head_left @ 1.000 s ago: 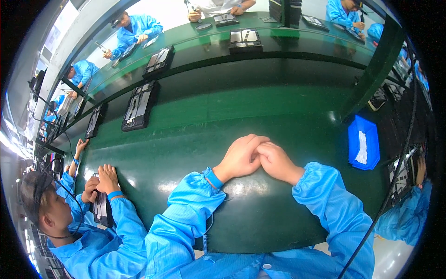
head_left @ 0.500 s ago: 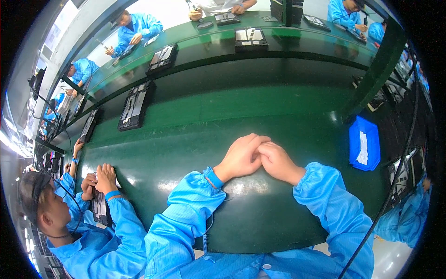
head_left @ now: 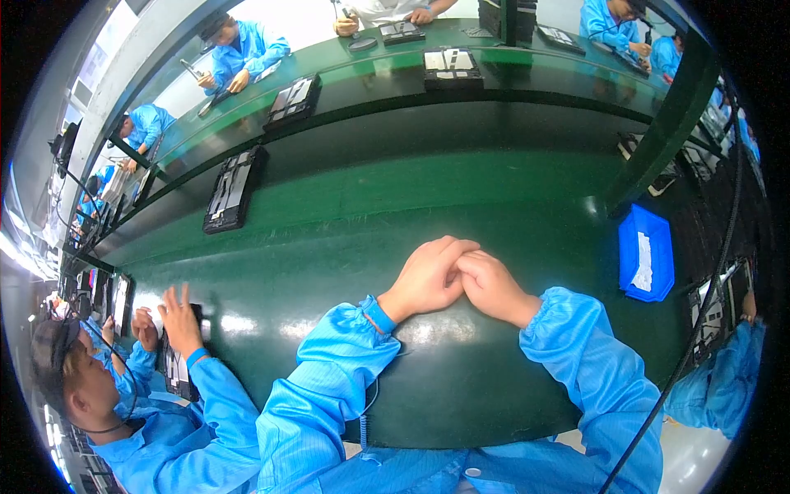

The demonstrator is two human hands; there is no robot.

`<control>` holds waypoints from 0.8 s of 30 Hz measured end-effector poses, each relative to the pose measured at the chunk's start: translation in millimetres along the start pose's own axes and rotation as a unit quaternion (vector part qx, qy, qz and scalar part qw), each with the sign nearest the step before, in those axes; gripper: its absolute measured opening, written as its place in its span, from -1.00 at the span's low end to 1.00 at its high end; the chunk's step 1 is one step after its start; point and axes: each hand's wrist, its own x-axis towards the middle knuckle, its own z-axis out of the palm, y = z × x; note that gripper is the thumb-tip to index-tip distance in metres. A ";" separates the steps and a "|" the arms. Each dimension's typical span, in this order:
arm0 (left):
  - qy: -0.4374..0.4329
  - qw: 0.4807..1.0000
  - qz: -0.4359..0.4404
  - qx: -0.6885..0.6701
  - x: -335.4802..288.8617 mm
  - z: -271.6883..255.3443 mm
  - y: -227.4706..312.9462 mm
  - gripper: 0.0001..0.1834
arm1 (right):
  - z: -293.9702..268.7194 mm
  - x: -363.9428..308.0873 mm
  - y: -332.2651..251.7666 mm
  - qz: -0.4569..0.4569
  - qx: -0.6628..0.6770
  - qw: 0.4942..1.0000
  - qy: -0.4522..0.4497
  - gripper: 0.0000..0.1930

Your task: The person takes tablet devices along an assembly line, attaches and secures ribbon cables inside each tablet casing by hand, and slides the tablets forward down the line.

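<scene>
My left hand (head_left: 426, 277) and my right hand (head_left: 497, 286) rest clasped together above the middle of the green table (head_left: 346, 263). The left fingers lie closed over the right ones, and much of the right fingers is hidden in the clasp. No object shows between them. A blue wrist strap (head_left: 378, 315) circles my left wrist, and a coiled cord (head_left: 363, 430) hangs beside that sleeve. Closest to my right arm is a blue plastic bin (head_left: 632, 284) with a white paper in it.
Beyond the hands lie a dark opened tablet-like device (head_left: 234, 191) and similar devices (head_left: 293, 102) on a raised shelf. At left a co-worker (head_left: 90, 387) sits with a device (head_left: 177, 370). A green post (head_left: 665, 136) and a black cable (head_left: 714, 272) stand at right.
My clasped hands stay still. The co-worker at left has raised the hands off the device. The shelf devices have shifted slightly right; the device below them has slid slightly left.
</scene>
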 end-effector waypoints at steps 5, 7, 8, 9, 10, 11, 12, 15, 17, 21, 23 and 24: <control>-0.005 1.000 -0.003 0.000 -0.2 -1.4 0.5 -0.50 | 0.2 0.4 -1.4 0.000 0.004 1.000 0.002 -0.85; -0.006 1.000 -0.004 0.001 -0.9 -2.0 0.2 -0.51 | 0.6 1.0 -2.4 -0.001 0.003 1.000 0.001 -0.85; -0.006 1.000 -0.004 0.002 -1.1 -2.5 0.1 -0.51 | 0.8 1.3 -2.9 0.000 0.003 1.000 0.001 -0.85; -0.006 1.000 -0.005 0.001 -1.5 -3.1 0.4 -0.50 | 1.1 1.2 -3.6 0.001 0.002 1.000 0.000 -0.85; -0.006 1.000 -0.005 -0.001 -1.8 -3.7 0.8 -0.50 | 1.1 1.2 -4.5 0.001 0.002 1.000 0.001 -0.85; -0.006 1.000 -0.005 -0.001 -2.1 -4.5 1.4 -0.50 | 0.8 1.3 -5.5 0.000 0.001 1.000 0.000 -0.85; -0.010 1.000 -0.007 0.001 -1.4 -4.5 1.1 -0.50 | 0.2 1.3 -5.2 0.000 -0.001 1.000 0.000 -0.85; -0.005 1.000 -0.009 -0.005 -1.8 -3.2 1.3 -0.51 | 1.5 1.4 -2.4 -0.020 0.004 1.000 0.004 -0.87; 0.006 1.000 -0.008 -0.011 -2.2 -2.6 0.7 -0.51 | 1.3 1.8 -3.5 -0.019 0.008 1.000 0.003 -0.86; -0.011 1.000 -0.011 0.001 -1.5 -3.4 0.8 -0.50 | 0.3 1.1 -3.7 -0.016 0.006 1.000 0.003 -0.86; -0.015 1.000 -0.014 0.001 -0.5 -2.9 1.4 -0.50 | -0.3 0.4 -1.6 -0.015 0.006 1.000 0.003 -0.86; -0.013 1.000 -0.014 0.000 1.1 -1.4 1.6 -0.50 | -2.0 0.2 0.2 -0.015 0.004 1.000 0.002 -0.86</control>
